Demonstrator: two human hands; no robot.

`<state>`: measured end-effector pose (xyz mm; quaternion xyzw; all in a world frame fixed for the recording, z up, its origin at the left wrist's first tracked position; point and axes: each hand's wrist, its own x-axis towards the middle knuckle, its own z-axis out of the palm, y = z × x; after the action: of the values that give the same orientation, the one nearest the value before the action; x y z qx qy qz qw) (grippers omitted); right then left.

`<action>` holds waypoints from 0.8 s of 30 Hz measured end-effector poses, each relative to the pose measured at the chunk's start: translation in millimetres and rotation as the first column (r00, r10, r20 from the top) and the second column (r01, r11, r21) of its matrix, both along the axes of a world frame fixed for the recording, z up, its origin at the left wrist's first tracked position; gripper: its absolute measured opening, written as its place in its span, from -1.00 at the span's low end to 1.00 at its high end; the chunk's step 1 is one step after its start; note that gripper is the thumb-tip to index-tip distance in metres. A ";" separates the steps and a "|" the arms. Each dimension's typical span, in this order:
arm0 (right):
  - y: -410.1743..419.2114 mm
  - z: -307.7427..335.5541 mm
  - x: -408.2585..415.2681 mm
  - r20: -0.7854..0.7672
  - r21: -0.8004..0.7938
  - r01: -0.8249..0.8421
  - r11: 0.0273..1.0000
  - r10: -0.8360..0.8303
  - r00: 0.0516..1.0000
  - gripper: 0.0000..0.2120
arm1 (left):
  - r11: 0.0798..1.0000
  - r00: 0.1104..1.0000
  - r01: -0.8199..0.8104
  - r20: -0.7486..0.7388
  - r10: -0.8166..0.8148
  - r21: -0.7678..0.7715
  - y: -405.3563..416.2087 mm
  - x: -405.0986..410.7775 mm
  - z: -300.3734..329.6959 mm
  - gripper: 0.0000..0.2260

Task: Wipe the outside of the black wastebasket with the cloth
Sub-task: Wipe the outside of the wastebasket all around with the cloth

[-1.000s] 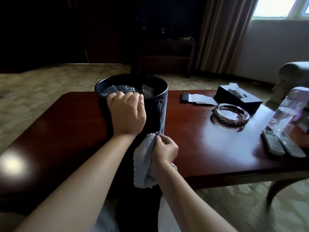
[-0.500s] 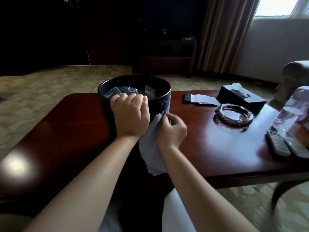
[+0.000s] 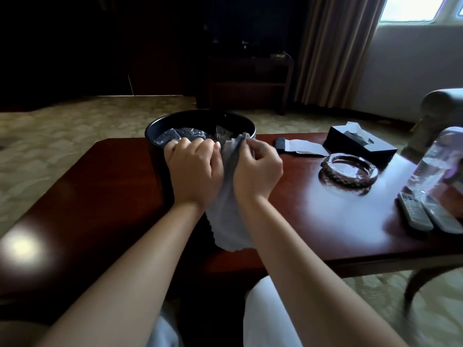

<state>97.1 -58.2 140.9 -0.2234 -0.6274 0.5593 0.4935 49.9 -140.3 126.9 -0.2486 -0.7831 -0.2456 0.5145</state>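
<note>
Right hand: fingers curled, pinching the top of the cloth at the near rim of the wastebasket. The cloth's upper corner pokes above the knuckles; the rest hangs slack below the hand, down the near wall between the two wrists. Judged: the pinch keeps the cloth against the wall for a wiping pass.

Left hand: just left of the right hand, touching the cloth's edge. Fingers hooked over the near rim, tips inside the bin. Judged: this grip steadies the wastebasket while the other hand works.

Beyond the fingertips, inside the bin: crumpled clear plastic.

Wastebasket: upright, at the near edge of the table, which surrounds it on both sides. Whether it stands on the table or lower down cannot be told.

Well right of the hands: ashtray, tissue box, bottle, two remotes. None obstructs the wiping.

Progress, judged: the cloth is at rim level on the near side; far wall not visibly reached.
</note>
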 end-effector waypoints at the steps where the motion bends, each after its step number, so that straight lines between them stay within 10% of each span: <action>1: 1.4 4.2 -1.6 -0.013 0.000 -0.014 1.000 0.014 1.000 -0.89 | 1.000 1.000 0.005 0.003 -0.005 -0.003 -0.1 0.2 0.2 -0.76; 12: -22.7 -147.0 26.9 0.560 -0.336 0.063 0.940 0.145 0.815 -0.82 | 1.000 1.000 0.009 -0.002 -0.009 0.016 -0.2 -3.8 -1.9 -0.66; 19: -19.8 -94.4 8.1 0.153 -0.279 0.063 0.958 -0.020 0.988 -0.92 | 0.999 0.999 -0.018 -0.028 0.019 0.026 0.7 -6.4 -3.5 -0.64; 24: -14.1 -142.2 10.6 0.394 -0.382 0.108 0.918 0.056 0.917 -0.85 | 0.999 1.000 0.018 0.005 -0.018 0.035 -0.3 -5.9 -2.6 -0.65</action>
<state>107.7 -72.3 -1.3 -0.4358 -0.5849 0.6108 0.3081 44.1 -140.6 124.3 -0.2458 -0.7779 -0.2644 0.5143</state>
